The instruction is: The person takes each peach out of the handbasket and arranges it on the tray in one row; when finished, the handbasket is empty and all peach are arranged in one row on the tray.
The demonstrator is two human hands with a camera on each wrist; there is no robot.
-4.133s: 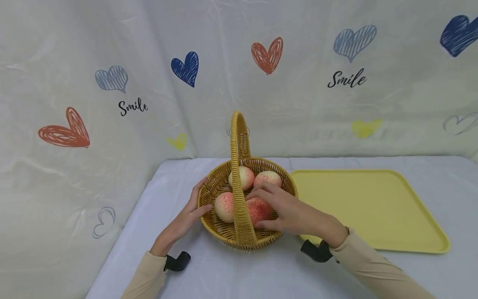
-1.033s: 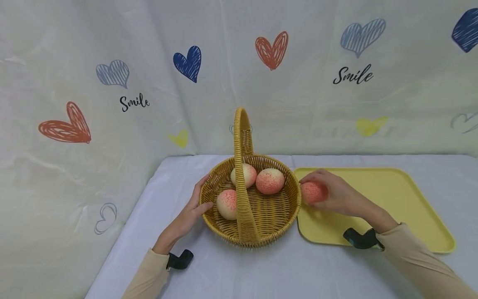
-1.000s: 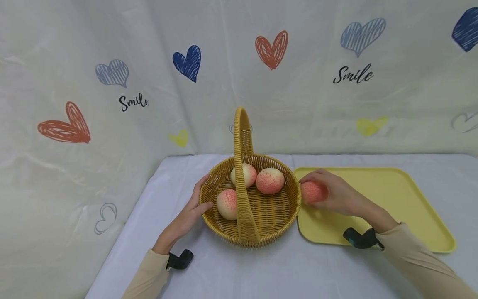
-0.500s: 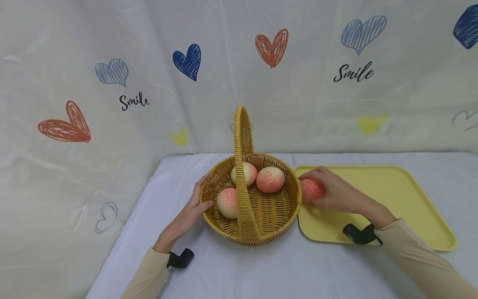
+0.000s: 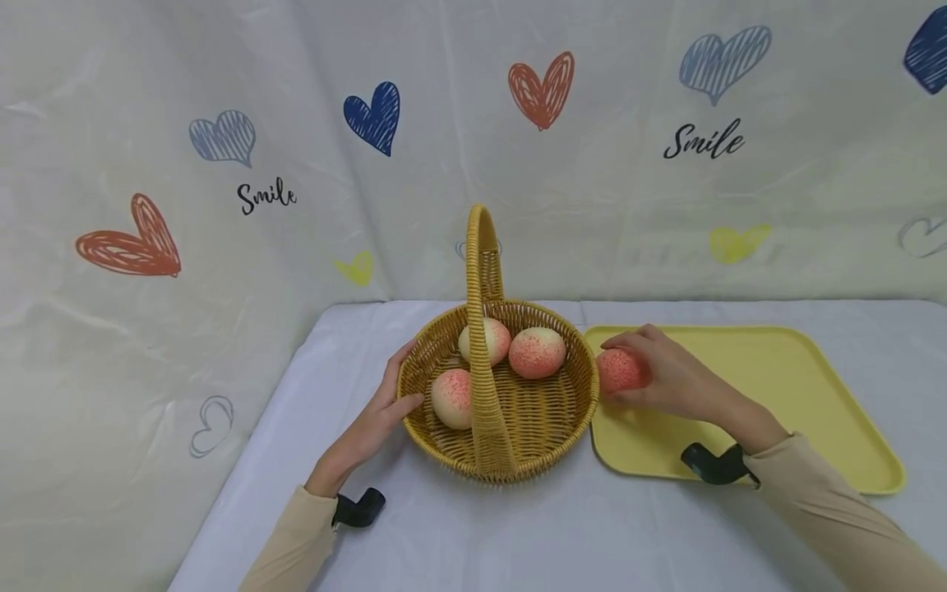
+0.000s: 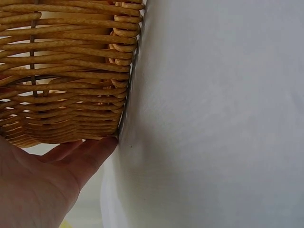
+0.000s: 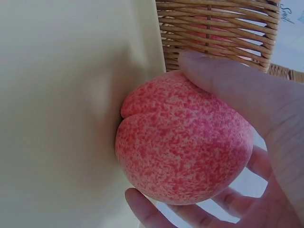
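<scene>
A woven wicker basket (image 5: 533, 427) with a tall handle stands mid-table. In it lie three pink-and-cream peaches: one near the left front (image 5: 450, 399), one at the back (image 5: 494, 341) partly behind the handle, one at the right (image 5: 538, 353). My left hand (image 5: 377, 423) grips the basket's left side, thumb over the rim and fingers outside; the left wrist view shows fingers against the weave. My right hand (image 5: 666, 378) holds a redder peach (image 7: 185, 137) between thumb and fingers, over the left end of the yellow tray (image 5: 740, 395). Whether the peach touches the tray I cannot tell.
Right of the basket, the tray's rim almost meets the wicker wall. A white cloth (image 5: 473, 534) covers the table. Behind hangs a white curtain (image 5: 592, 205) printed with hearts and "Smile". A black wrist mount (image 5: 716, 463) sits under the right sleeve.
Since the oldest frame, my right hand has lifted the redder peach out of the basket and carried it right to the tray. During the last second both hands have stayed almost still.
</scene>
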